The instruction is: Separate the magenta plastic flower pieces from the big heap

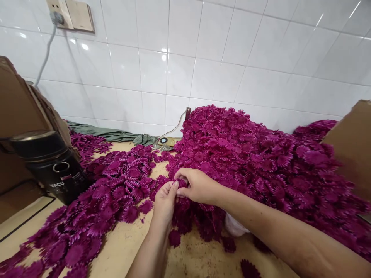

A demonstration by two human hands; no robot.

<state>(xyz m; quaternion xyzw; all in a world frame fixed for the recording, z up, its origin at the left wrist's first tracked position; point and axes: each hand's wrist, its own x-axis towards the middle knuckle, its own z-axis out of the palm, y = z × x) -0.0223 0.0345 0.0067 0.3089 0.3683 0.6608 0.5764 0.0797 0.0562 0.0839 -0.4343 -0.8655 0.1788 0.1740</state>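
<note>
My left hand (165,195) and my right hand (197,186) meet over the middle of the table, fingertips pinched together. Between them is a magenta fabric flower (182,183), mostly hidden by my fingers. Both hands are closed on it. Just behind and to the right of them rises a big heap of magenta fabric flowers (223,143). Left of my hands lies a lower, spread-out pile of similar flowers (116,193). A few loose flowers (174,238) rest on the table close below my hands.
A black vacuum bottle (55,166) stands at the left by a cardboard box (20,100). Another cardboard piece (350,150) borders the right. A corded device (166,141) and green cloth (107,132) lie along the white tiled wall (153,69). Whitish plastic (235,224) shows under my right forearm.
</note>
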